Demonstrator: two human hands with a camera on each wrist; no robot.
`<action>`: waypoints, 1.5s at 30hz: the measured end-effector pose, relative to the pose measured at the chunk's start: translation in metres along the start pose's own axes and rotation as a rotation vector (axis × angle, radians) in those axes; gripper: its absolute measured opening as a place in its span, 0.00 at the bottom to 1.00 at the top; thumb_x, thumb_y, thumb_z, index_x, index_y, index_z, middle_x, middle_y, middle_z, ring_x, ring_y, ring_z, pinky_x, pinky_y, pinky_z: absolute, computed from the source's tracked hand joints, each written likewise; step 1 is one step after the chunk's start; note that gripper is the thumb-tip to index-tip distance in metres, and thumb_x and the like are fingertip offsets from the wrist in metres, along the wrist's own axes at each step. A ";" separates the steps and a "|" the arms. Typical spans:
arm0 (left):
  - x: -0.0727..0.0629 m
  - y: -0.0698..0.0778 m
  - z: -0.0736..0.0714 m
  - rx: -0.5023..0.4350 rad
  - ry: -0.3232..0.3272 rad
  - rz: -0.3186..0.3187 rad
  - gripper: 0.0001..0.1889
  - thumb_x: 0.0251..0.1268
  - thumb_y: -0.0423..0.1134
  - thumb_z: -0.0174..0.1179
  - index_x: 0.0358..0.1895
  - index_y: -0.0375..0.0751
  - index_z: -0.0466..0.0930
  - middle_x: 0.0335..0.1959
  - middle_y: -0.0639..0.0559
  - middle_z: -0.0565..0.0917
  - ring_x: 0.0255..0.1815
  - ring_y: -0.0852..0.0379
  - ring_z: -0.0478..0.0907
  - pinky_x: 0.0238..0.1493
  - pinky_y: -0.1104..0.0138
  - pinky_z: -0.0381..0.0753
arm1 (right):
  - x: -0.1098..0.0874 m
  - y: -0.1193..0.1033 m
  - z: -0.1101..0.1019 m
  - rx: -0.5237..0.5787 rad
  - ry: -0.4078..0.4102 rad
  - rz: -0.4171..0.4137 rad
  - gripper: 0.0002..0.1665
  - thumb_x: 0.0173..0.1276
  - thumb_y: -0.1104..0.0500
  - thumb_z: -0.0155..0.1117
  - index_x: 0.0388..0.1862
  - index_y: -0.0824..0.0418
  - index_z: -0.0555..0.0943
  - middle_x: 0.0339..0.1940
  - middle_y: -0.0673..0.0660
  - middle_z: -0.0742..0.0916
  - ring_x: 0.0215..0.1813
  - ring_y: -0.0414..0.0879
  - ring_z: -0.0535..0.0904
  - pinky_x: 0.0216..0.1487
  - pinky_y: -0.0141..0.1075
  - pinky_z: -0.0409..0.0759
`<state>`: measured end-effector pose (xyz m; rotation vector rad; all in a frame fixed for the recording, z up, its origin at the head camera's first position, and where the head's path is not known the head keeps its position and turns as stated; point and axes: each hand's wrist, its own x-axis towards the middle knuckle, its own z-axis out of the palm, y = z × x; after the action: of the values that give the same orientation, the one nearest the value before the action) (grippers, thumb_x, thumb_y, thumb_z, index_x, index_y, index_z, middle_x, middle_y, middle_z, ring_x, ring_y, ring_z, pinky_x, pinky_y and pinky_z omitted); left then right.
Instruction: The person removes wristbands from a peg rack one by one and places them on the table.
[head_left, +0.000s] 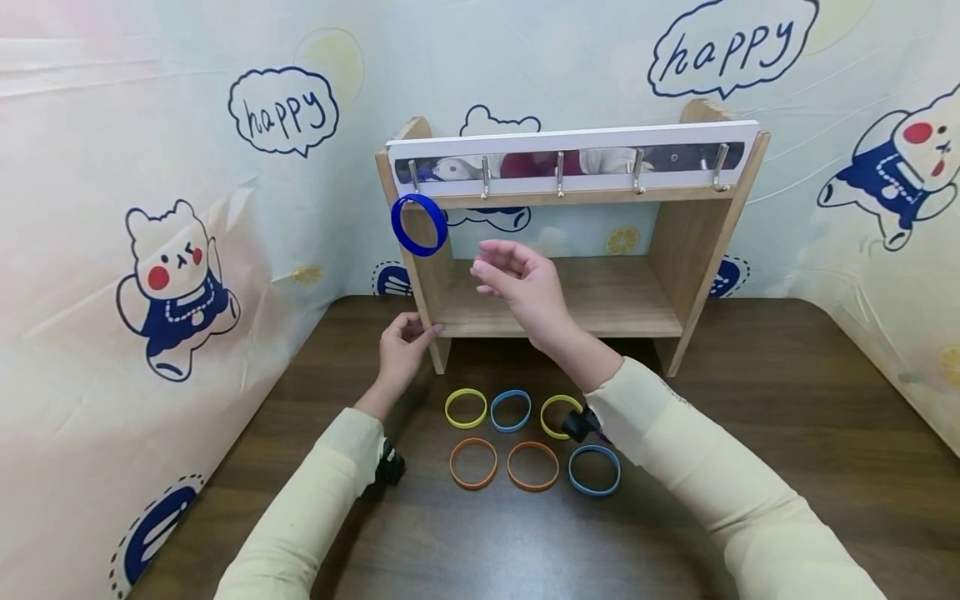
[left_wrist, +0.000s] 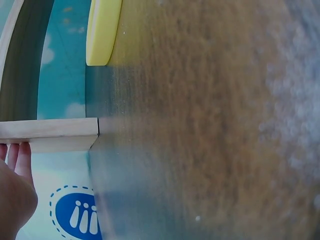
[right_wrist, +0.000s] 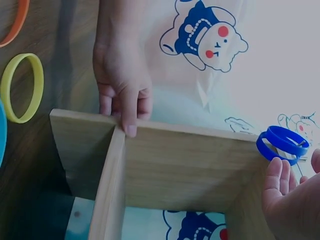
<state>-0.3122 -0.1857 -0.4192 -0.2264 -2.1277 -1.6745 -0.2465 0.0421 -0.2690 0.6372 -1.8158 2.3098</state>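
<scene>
A dark blue silicone wristband [head_left: 396, 221] hangs from the leftmost hook of a small wooden shelf [head_left: 562, 312]. My right hand [head_left: 528, 287] is just right of the band, apart from it, its fingers loosely bent and holding nothing. With thumb on the front edge and fingers on the outer face, my left hand [head_left: 402, 354] grips the shelf's left side panel [right_wrist: 195, 167] low down. The left wrist view shows those fingers [left_wrist: 22, 160] against the panel.
On the table before the shelf lie two rows of wristbands: yellow [head_left: 466, 427], light blue [head_left: 511, 429] and orange [head_left: 473, 487]. Several metal hooks [head_left: 560, 175] line the white-framed rail [head_left: 525, 140] on top. Printed cloth [head_left: 67, 167] hangs behind and beside the table.
</scene>
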 end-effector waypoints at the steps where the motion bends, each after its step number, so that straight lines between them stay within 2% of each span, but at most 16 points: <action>1: 0.000 0.000 0.000 0.000 -0.003 -0.004 0.16 0.59 0.40 0.70 0.45 0.33 0.80 0.42 0.40 0.83 0.42 0.49 0.79 0.37 0.72 0.79 | 0.002 0.001 0.002 -0.001 0.005 -0.004 0.18 0.68 0.65 0.64 0.55 0.67 0.78 0.47 0.61 0.84 0.47 0.52 0.82 0.46 0.40 0.82; 4: -0.001 0.003 0.001 -0.004 -0.011 -0.008 0.16 0.59 0.38 0.70 0.45 0.32 0.80 0.42 0.38 0.83 0.44 0.46 0.79 0.37 0.74 0.78 | 0.006 0.002 0.010 -0.001 0.015 -0.013 0.17 0.68 0.65 0.65 0.55 0.67 0.79 0.46 0.61 0.84 0.46 0.51 0.82 0.46 0.40 0.82; 9: -0.008 0.026 0.000 -0.008 -0.017 0.022 0.14 0.60 0.32 0.68 0.45 0.26 0.78 0.42 0.32 0.82 0.44 0.39 0.78 0.36 0.74 0.78 | 0.011 0.005 0.022 0.010 0.023 -0.017 0.17 0.67 0.65 0.66 0.54 0.66 0.79 0.46 0.60 0.84 0.46 0.50 0.82 0.47 0.40 0.82; 11: -0.011 0.033 0.000 0.002 -0.017 0.033 0.14 0.61 0.31 0.67 0.45 0.25 0.78 0.41 0.32 0.82 0.43 0.40 0.78 0.36 0.74 0.78 | 0.014 0.006 0.026 0.019 0.030 -0.018 0.18 0.67 0.65 0.66 0.55 0.67 0.78 0.46 0.60 0.84 0.46 0.50 0.82 0.47 0.40 0.81; 13: -0.010 0.034 0.000 0.007 -0.017 0.041 0.13 0.61 0.31 0.67 0.45 0.25 0.78 0.41 0.33 0.82 0.43 0.41 0.79 0.36 0.74 0.78 | 0.015 0.008 0.029 0.020 0.040 -0.017 0.19 0.66 0.65 0.66 0.55 0.68 0.78 0.46 0.60 0.84 0.46 0.50 0.82 0.47 0.40 0.82; 15: -0.009 0.029 0.000 0.003 -0.016 0.043 0.13 0.60 0.31 0.67 0.44 0.26 0.79 0.40 0.35 0.83 0.42 0.44 0.79 0.36 0.74 0.78 | 0.017 0.010 0.032 0.015 0.054 -0.010 0.19 0.66 0.65 0.67 0.55 0.68 0.78 0.45 0.59 0.84 0.46 0.49 0.82 0.46 0.39 0.82; 21: -0.001 0.003 0.002 -0.012 0.004 -0.003 0.14 0.59 0.37 0.70 0.44 0.32 0.81 0.40 0.42 0.84 0.41 0.52 0.79 0.37 0.73 0.79 | 0.022 0.011 0.040 0.009 0.079 0.003 0.17 0.66 0.64 0.67 0.53 0.65 0.80 0.45 0.59 0.85 0.46 0.49 0.82 0.47 0.40 0.82; 23: -0.001 0.000 0.002 -0.007 0.010 0.002 0.14 0.59 0.37 0.70 0.44 0.33 0.80 0.39 0.43 0.84 0.40 0.53 0.79 0.37 0.72 0.79 | 0.023 0.011 0.043 0.018 0.087 0.004 0.16 0.65 0.65 0.68 0.52 0.65 0.80 0.45 0.59 0.86 0.46 0.51 0.82 0.46 0.40 0.82; 29: 0.000 0.000 0.001 -0.026 0.011 0.011 0.15 0.58 0.38 0.71 0.44 0.33 0.81 0.40 0.40 0.83 0.41 0.49 0.79 0.37 0.71 0.80 | 0.026 0.010 0.049 0.021 0.118 0.025 0.16 0.65 0.64 0.68 0.51 0.65 0.80 0.44 0.59 0.86 0.48 0.58 0.82 0.44 0.38 0.82; 30: 0.000 0.000 0.001 -0.032 0.006 0.012 0.16 0.58 0.39 0.71 0.44 0.33 0.81 0.41 0.40 0.83 0.41 0.49 0.79 0.37 0.72 0.80 | 0.026 0.010 0.050 0.021 0.123 0.029 0.15 0.65 0.64 0.68 0.50 0.65 0.80 0.43 0.59 0.86 0.48 0.57 0.82 0.43 0.38 0.83; 33: -0.005 0.014 -0.001 -0.029 -0.015 0.004 0.16 0.60 0.37 0.69 0.46 0.30 0.80 0.42 0.37 0.83 0.43 0.45 0.79 0.38 0.72 0.79 | 0.026 0.009 0.053 0.014 0.146 0.033 0.14 0.64 0.64 0.69 0.49 0.65 0.81 0.42 0.58 0.86 0.44 0.53 0.83 0.42 0.38 0.83; 35: -0.004 0.013 -0.002 -0.036 -0.027 0.003 0.16 0.60 0.36 0.69 0.47 0.29 0.79 0.44 0.36 0.82 0.45 0.43 0.78 0.38 0.73 0.79 | 0.026 0.009 0.055 0.007 0.165 0.036 0.13 0.64 0.64 0.69 0.47 0.65 0.81 0.41 0.58 0.86 0.43 0.52 0.84 0.41 0.37 0.83; 37: -0.004 0.012 -0.002 -0.036 -0.030 -0.005 0.16 0.61 0.35 0.68 0.48 0.28 0.79 0.45 0.34 0.82 0.46 0.41 0.78 0.39 0.72 0.79 | 0.026 0.009 0.057 0.005 0.181 0.033 0.13 0.64 0.64 0.70 0.46 0.65 0.81 0.39 0.58 0.86 0.43 0.54 0.84 0.40 0.37 0.83; 40: 0.001 -0.002 -0.001 -0.038 -0.017 -0.005 0.17 0.60 0.38 0.69 0.48 0.31 0.80 0.45 0.37 0.82 0.45 0.45 0.78 0.39 0.73 0.79 | 0.027 0.008 0.058 0.013 0.192 0.030 0.13 0.64 0.64 0.70 0.46 0.65 0.81 0.39 0.58 0.86 0.45 0.59 0.83 0.40 0.37 0.83; 45: -0.001 -0.001 0.000 -0.015 0.003 0.004 0.17 0.59 0.40 0.70 0.46 0.33 0.80 0.41 0.41 0.83 0.41 0.52 0.79 0.38 0.72 0.79 | 0.025 0.006 0.059 0.036 0.203 0.028 0.12 0.64 0.64 0.69 0.46 0.66 0.81 0.39 0.59 0.86 0.45 0.60 0.84 0.40 0.37 0.83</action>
<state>-0.3121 -0.1861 -0.4206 -0.2318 -2.1124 -1.6880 -0.2565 -0.0195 -0.2538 0.3683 -1.7066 2.3330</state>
